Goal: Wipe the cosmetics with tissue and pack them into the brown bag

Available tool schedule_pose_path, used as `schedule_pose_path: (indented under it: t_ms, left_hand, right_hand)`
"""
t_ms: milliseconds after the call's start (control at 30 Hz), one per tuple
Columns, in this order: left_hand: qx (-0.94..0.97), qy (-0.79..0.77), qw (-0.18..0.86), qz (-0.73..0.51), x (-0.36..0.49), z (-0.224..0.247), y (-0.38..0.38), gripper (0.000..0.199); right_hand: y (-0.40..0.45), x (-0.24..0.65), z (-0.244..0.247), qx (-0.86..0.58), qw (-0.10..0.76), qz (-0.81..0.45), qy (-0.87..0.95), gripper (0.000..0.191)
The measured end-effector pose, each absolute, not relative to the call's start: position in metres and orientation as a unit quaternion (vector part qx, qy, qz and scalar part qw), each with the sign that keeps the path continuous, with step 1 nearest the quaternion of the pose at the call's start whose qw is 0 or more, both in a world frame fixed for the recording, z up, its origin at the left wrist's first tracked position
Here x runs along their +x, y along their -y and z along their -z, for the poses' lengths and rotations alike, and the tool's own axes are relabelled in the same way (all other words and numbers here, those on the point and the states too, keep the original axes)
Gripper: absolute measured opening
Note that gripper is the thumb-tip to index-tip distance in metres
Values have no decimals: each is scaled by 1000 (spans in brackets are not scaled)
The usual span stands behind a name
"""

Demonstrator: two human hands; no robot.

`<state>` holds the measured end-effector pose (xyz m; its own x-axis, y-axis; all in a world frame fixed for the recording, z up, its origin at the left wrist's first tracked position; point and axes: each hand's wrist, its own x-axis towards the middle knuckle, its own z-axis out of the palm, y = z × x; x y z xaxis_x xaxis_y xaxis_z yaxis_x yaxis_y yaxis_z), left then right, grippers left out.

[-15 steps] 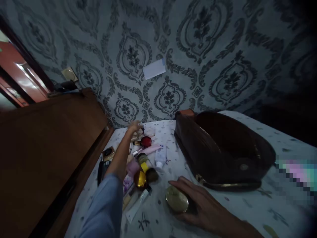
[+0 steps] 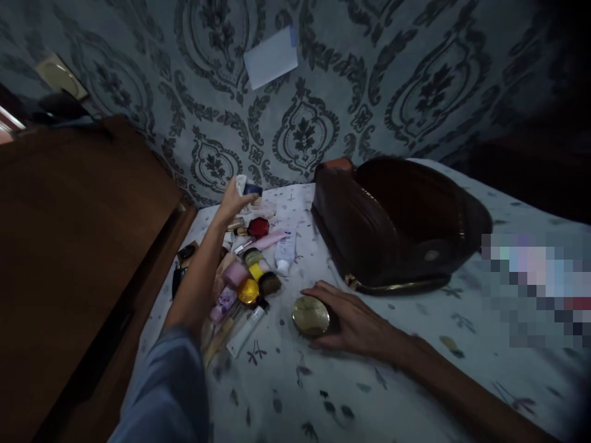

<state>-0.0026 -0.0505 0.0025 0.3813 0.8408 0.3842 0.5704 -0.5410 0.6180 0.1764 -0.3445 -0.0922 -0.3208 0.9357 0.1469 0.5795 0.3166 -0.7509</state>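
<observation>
At the far end of a pile of cosmetics, my left hand (image 2: 233,202) is closed on a small dark-blue-and-white item (image 2: 252,191), whose kind I cannot make out. My right hand (image 2: 351,320) wraps round a round jar with a shiny gold lid (image 2: 311,316), resting on the patterned sheet. Under and beside my left forearm lie a red bottle (image 2: 258,227), a pink tube (image 2: 272,239), a white tube (image 2: 285,251), an amber round bottle (image 2: 249,292), a brush with dark bristles (image 2: 269,283) and a slim white tube (image 2: 246,332). My forearm hides part of the pile.
An open dark brown bag (image 2: 360,234) stands on the patterned sheet (image 2: 277,381) to the right, unzipped. A wooden headboard (image 2: 92,215) borders the left. Behind is a patterned wall (image 2: 305,132) with a white card (image 2: 271,58) on it. A blurred patch covers something at far right.
The camera view has tilted down and shifted. My left hand now shows the dark-blue-and-white item more plainly in its fingers. My right hand stays round the jar.
</observation>
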Motion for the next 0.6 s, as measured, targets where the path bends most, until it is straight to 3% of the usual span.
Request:
schedule_pose_path:
  t_ms: [100,200,267,433,600]
  left_hand:
    - [774,-312,387,-394,6,4,120,50]
    - [755,-270,513,-306,14,25,181,54]
    - [763,-255,543,-239,16,37,204,46]
    - [776,-242,548,-198,6,43,218,34]
    - [760,-281,543,-220,-3,40,225,35]
  right_hand:
    - [340,182,95,-517,303,-326,731,88]
    - [334,190,104,-533,347,-358,683,105]
    - [332,194,108,-526,379,-367,667,105]
    - [338,194,100,-517,358,-343,698,70]
    - [340,196,94,-511,336,-331,719,68]
